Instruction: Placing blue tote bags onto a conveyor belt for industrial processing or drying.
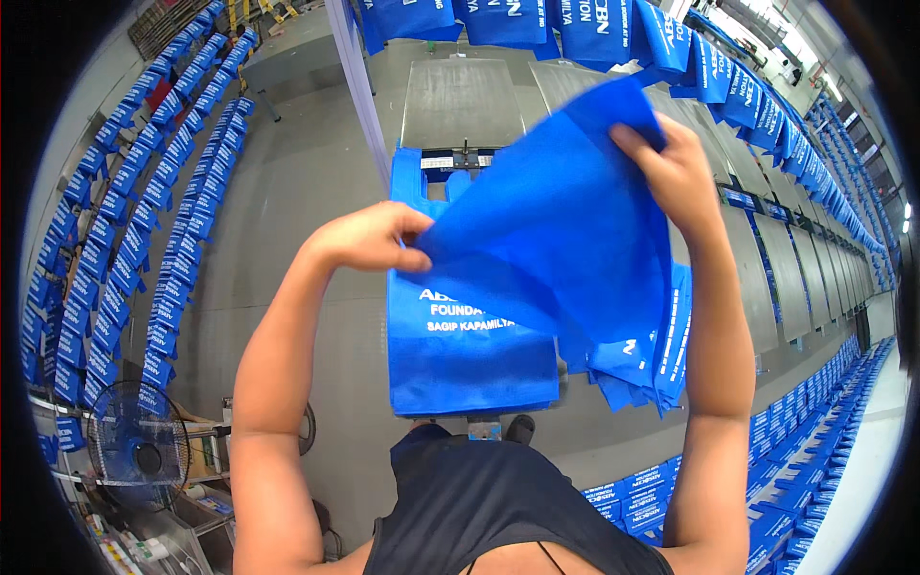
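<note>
A blue fabric bag (561,192) is held up in both hands at a slant, its far corner raised. My left hand (383,240) pinches its near left edge, and my right hand (671,158) grips the upper right corner, thumb on the front. Beneath it another blue bag with white printing (470,374) lies flat on a narrow board, partly covered by the raised one. A metal bracket with a light strip (431,163) crosses the board's far end. More printed blue bags (623,379) hang in a bunch just right of the board, partly hidden.
Rows of hanging blue bags (120,230) line both sides and arch overhead. Metal plates (460,96) continue ahead and along the right. A pale upright post (355,86) stands left of the board. A black fan (144,455) and a cluttered rack (182,527) sit at lower left.
</note>
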The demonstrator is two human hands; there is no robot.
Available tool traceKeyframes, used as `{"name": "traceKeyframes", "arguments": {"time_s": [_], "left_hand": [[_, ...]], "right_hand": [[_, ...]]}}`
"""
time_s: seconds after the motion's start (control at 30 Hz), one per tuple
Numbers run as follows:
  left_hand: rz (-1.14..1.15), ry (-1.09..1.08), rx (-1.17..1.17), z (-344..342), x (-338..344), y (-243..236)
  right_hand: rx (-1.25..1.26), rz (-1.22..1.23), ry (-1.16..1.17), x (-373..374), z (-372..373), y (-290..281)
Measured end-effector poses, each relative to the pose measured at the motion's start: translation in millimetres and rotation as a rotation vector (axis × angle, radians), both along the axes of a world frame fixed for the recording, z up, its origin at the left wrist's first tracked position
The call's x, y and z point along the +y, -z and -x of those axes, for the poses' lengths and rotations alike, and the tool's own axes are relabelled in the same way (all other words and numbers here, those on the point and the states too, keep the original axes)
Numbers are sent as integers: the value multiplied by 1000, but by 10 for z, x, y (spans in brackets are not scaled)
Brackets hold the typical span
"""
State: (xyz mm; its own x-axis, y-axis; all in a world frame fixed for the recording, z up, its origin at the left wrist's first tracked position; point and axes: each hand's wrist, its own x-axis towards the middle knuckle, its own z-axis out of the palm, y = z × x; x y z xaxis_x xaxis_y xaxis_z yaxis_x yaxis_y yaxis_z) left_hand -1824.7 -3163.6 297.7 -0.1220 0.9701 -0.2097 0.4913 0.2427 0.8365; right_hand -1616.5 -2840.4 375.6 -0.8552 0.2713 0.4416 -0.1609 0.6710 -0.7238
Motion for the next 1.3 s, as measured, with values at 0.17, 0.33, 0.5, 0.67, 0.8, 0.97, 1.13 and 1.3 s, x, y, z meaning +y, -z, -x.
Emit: {"name": "traceKeyframes", "arguments": {"time_s": [0.17,0.33,0.5,0.67,0.8,0.97,1.13,1.3], "left_hand": [[-146,-500,249,1515,523,259],[-652,-793,840,2318,833,-1087],[-1057,-758,837,1553,152,-1773],[-994,-669,686,319,-536,-692],[-686,-814,342,-441,-993,553],[-434,-865,231,-1234,-1279,1741],[-249,-911,231,-1770,-1546,2182],[-231,-870,259,-1987,-1606,2294]], "right_hand": [[122,-294,118,685,1481,66],[229,-128,182,1128,1954,-817],[404,-120,244,676,1068,-1170],[238,-123,121,78,-27,18],[-22,352,53,-241,-590,1398],[-298,487,79,-547,-1110,2615],[-550,491,-39,-805,-1676,3054],[-566,399,-47,-965,-1847,3046]]}}
